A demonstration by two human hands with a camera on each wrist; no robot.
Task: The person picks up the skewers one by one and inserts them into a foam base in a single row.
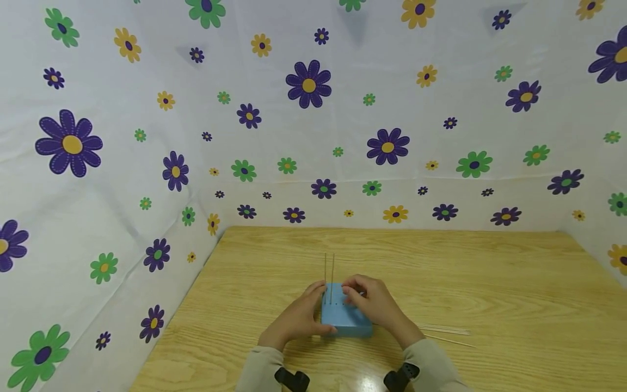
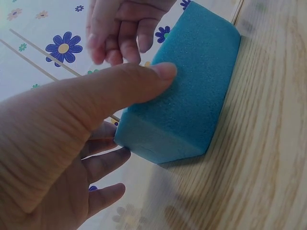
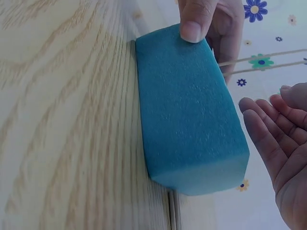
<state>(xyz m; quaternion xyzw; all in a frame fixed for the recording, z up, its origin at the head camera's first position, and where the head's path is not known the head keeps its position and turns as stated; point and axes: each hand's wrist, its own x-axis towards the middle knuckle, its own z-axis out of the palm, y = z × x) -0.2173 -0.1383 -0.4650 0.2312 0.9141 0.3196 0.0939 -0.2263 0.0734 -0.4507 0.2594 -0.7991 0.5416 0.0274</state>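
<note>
A light blue foam block [image 1: 346, 317] sits on the table in front of me, with a row of small dark holes along its top. Two thin wooden sticks [image 1: 333, 269] stand upright in its left part. My left hand [image 1: 300, 318] grips the block's left side; in the left wrist view its thumb [image 2: 144, 84] lies on the front face. Above the right part of the top hovers my right hand [image 1: 376, 300], fingers loosely bent. The right wrist view shows that hand [image 3: 285, 143] apart from the block [image 3: 187, 105], with nothing visible between thumb and fingers.
Several loose thin sticks [image 1: 446, 329] lie on the wooden table [image 1: 514, 294], right of the block and partly behind my right wrist. A white cloth with printed flowers [image 1: 274, 141] hangs around the table's back and sides.
</note>
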